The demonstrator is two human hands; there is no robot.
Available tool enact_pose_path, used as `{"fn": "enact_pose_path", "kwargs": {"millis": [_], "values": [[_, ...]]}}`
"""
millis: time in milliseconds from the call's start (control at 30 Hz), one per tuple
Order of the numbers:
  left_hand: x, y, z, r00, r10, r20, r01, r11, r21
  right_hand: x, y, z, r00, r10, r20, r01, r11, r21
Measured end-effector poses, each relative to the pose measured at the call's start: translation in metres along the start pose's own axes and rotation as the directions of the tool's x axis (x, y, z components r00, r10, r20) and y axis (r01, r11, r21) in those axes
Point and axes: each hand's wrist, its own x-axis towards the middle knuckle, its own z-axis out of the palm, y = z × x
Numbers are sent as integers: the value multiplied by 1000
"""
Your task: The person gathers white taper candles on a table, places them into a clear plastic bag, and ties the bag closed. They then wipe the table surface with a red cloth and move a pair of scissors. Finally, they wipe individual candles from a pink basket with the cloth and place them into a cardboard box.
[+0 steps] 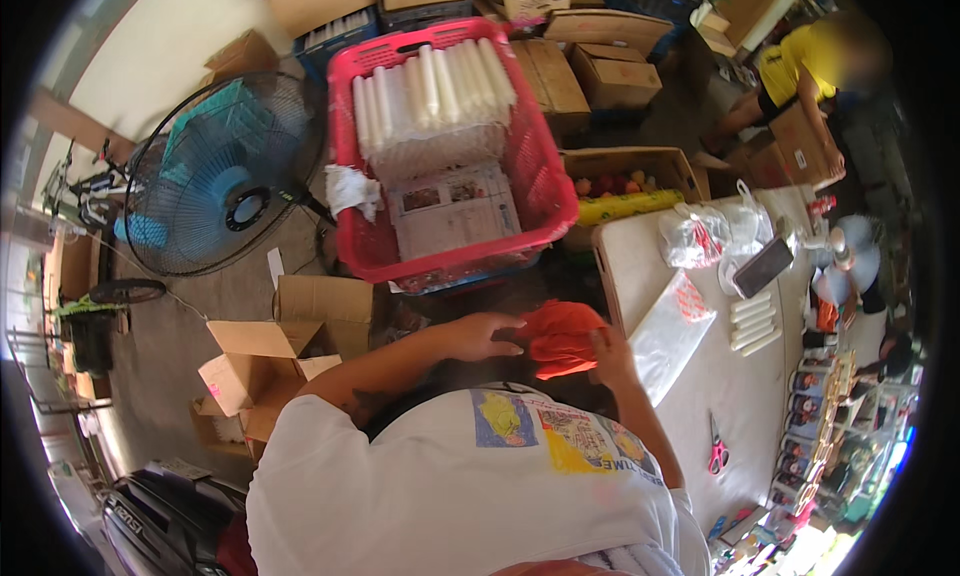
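An orange-red cloth is bunched in front of my body. My right hand holds its right side, fingers closed on the fabric. At the cloth's left edge my left hand has its thumb and fingers apart; whether its fingertips touch the fabric I cannot tell. Beyond the hands stands a red plastic basket with many white candles in its far part and printed paper in its near part. A white rag hangs on the basket's left rim.
To the right, a table bears clear plastic sleeves, several candles, a phone and pink-handled scissors. A black pedestal fan and open cardboard boxes stand left. A person in yellow handles a box far right.
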Motion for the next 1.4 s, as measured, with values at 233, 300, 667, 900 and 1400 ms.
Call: {"fn": "enact_pose_path", "kwargs": {"millis": [233, 300, 667, 900, 1400], "values": [[-78, 33, -109, 983, 153, -106, -174, 957, -232, 15, -154, -98, 957, -59, -284, 121, 971, 207], [-81, 36, -130, 977, 132, -167, -185, 914, -360, 22, -182, -115, 931, -279, -234, 364, 717, 594], [42, 25, -184, 754, -344, -560, -382, 464, -799, 166, -263, 12, 765, -627, 145, 614, 779, 128], [42, -10, -228, 350, -282, -893, -5, 953, -302, 230, -265, -16, 676, -513, 529, 455, 855, 248], [-61, 40, -258, 256, -341, -904, -463, 778, -425, 244, -327, -83, 655, -648, 389, 749, 626, -217]]}}
